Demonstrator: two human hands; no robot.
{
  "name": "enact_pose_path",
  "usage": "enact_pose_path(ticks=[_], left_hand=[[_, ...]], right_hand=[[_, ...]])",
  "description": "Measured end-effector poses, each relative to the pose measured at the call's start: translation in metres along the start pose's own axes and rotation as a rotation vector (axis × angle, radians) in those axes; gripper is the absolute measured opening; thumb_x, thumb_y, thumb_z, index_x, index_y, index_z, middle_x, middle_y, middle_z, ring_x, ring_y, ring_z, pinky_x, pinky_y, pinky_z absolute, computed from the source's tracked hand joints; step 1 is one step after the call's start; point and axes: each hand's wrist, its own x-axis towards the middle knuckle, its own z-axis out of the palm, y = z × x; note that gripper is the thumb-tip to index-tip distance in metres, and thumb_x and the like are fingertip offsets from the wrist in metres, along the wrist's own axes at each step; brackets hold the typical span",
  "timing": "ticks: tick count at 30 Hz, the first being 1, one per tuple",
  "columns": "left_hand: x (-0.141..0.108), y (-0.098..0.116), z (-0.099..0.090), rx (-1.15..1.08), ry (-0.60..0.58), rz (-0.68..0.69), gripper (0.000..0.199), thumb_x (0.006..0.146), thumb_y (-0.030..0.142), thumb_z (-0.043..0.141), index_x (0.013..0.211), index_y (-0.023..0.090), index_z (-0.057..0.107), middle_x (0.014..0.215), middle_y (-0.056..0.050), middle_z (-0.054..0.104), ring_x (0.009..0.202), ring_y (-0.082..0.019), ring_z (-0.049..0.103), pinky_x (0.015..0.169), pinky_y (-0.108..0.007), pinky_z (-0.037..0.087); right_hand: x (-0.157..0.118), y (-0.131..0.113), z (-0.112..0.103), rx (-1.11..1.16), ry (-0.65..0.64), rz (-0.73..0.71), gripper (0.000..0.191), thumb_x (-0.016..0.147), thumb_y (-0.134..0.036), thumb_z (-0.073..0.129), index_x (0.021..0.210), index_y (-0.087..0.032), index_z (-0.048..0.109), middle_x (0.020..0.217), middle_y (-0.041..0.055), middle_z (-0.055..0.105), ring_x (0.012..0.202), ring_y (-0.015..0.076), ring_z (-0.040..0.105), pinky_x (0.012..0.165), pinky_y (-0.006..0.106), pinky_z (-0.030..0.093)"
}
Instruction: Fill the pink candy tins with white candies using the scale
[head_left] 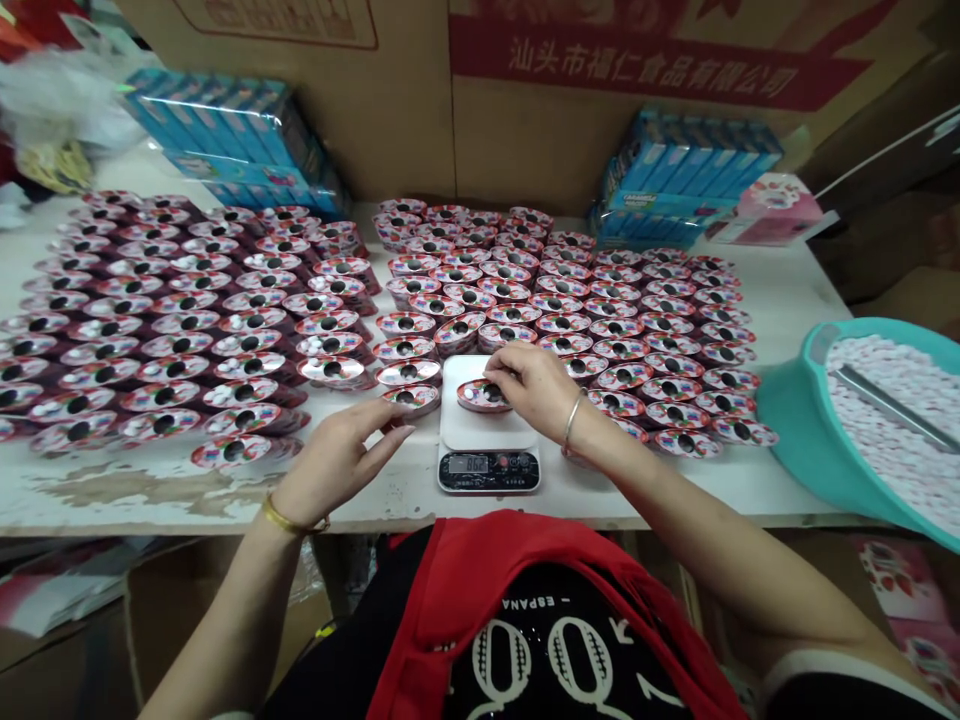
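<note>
Several rows of oval red-and-white candy containers (247,330), each with a dark round opening, cover most of the white table (172,505). One such container (480,396) lies on the white digital kitchen scale (487,400), whose display shows a small reading. My right hand (525,385) is over the scale, its fingertips pinched on that container at the opening. My left hand (337,465) hovers at the table's front with its fingers apart, holding nothing. Its fingertips are just short of a container (410,400) beside the scale.
A teal plastic basin (847,420) at the right holds many pale candies and a metal scoop (885,405). Shrink-wrapped blue boxes (232,135) stand at the back, before a printed cardboard carton wall (637,70). A pink box (772,210) sits back right.
</note>
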Motion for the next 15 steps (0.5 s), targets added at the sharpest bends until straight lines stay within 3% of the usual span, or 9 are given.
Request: enact_pose_path(ticks=[3,5,9,15], left_hand=[[0.002,0.001,-0.001,-0.008,-0.007,0.003,0.031,0.092,0.044,0.045,0.104,0.021,0.063,0.1,-0.005,0.068,0.086,-0.016,0.062,0.069,-0.025,0.049],[0.002,0.002,-0.001,-0.011,-0.005,0.011,0.031,0.092,0.043,0.045,0.104,0.021,0.063,0.099,-0.005,0.067,0.086,-0.016,0.062,0.069,-0.024,0.048],[0.004,0.002,0.001,-0.011,0.008,0.037,0.028,0.093,0.041,0.046,0.102,0.02,0.063,0.095,-0.004,0.067,0.083,-0.014,0.061,0.07,-0.024,0.047],[0.01,0.005,0.001,-0.011,0.039,0.1,0.024,0.093,0.038,0.048,0.101,0.02,0.062,0.096,-0.003,0.067,0.084,-0.014,0.062,0.075,-0.025,0.047]], right_hand=[[-0.003,0.0,-0.007,0.163,0.068,0.043,0.015,0.084,-0.009,0.055,0.073,-0.016,0.062,0.077,0.0027,0.062,0.074,0.0136,0.055,0.072,0.028,0.042],[-0.009,0.001,-0.015,0.395,0.101,0.134,0.007,0.085,-0.017,0.059,0.08,-0.016,0.064,0.074,0.0012,0.061,0.065,0.0109,0.053,0.062,0.025,0.042],[-0.031,0.006,-0.035,0.87,0.164,0.343,0.019,0.082,-0.034,0.067,0.088,-0.016,0.065,0.075,0.0007,0.059,0.056,0.0065,0.047,0.046,0.018,0.034],[-0.079,0.026,-0.055,1.083,0.218,0.533,0.023,0.075,-0.025,0.074,0.096,-0.017,0.068,0.083,0.002,0.062,0.062,0.0053,0.051,0.055,0.015,0.044]])
